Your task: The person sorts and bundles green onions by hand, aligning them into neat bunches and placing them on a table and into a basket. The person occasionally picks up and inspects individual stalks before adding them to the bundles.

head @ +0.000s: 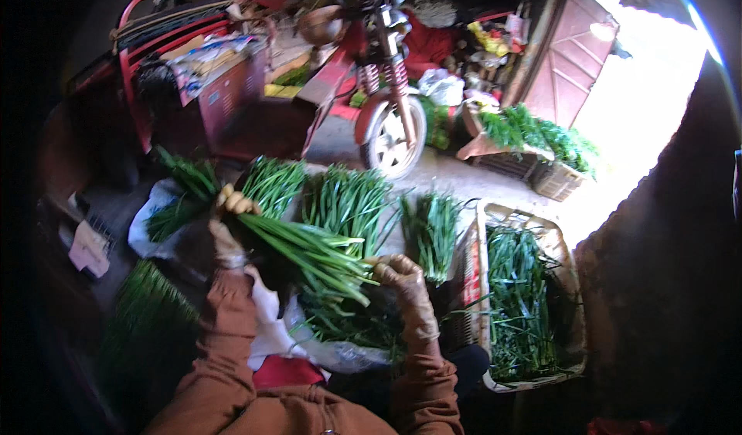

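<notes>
My left hand point(235, 203), in a pale glove, grips a bunch of long green leafy stalks point(307, 249), apparently garlic chives. The bunch slants across in front of me, its pale stalk ends to the right. At those ends my gloved right hand point(403, 278) pinches with bent fingers. Beyond the bunch, more bundles of chives point(348, 197) lie on the ground, with a separate bundle point(436, 235) further right. Loose leaves point(342, 313) lie below my hands beside clear plastic sheeting point(348, 357).
On the right stands a white plastic crate point(484, 319) of green leaves. A red cargo tricycle point(394, 128) is parked ahead. Feathery greens point(516, 128) top baskets by the bright doorway point(643, 99). A white plastic bag point(145, 226) with greens lies left, above dark greens point(151, 302).
</notes>
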Motion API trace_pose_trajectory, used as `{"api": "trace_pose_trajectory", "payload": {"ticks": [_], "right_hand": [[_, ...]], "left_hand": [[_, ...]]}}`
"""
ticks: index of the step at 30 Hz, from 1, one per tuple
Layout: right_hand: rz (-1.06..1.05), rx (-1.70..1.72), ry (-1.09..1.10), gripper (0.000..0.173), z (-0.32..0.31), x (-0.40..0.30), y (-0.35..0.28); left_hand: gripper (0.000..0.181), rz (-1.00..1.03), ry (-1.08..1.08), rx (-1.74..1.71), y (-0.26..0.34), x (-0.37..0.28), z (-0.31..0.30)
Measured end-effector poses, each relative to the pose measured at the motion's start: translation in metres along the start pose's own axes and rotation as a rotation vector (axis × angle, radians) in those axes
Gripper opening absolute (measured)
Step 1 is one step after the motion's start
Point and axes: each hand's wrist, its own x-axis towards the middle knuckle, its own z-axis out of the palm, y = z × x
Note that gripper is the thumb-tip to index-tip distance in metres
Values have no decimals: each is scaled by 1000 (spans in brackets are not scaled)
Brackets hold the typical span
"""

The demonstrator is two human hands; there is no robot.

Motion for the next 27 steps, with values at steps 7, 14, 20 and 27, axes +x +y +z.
{"api": "trace_pose_trajectory", "payload": {"ticks": [7,14,20,27], "right_hand": [[73,6,-78,21,-10,6,17],[55,9,78,19,-10,10,15],[-155,141,297,15,-43,-1,17],[-150,-573,-3,8,-105,-17,81]], "left_hand": [[18,23,121,169,5,-4,-42],[22,127,205,231,2,-3,-46],[21,78,-37,41,28,-7,-48],[14,111,-114,-101,55,-10,-23]]}}
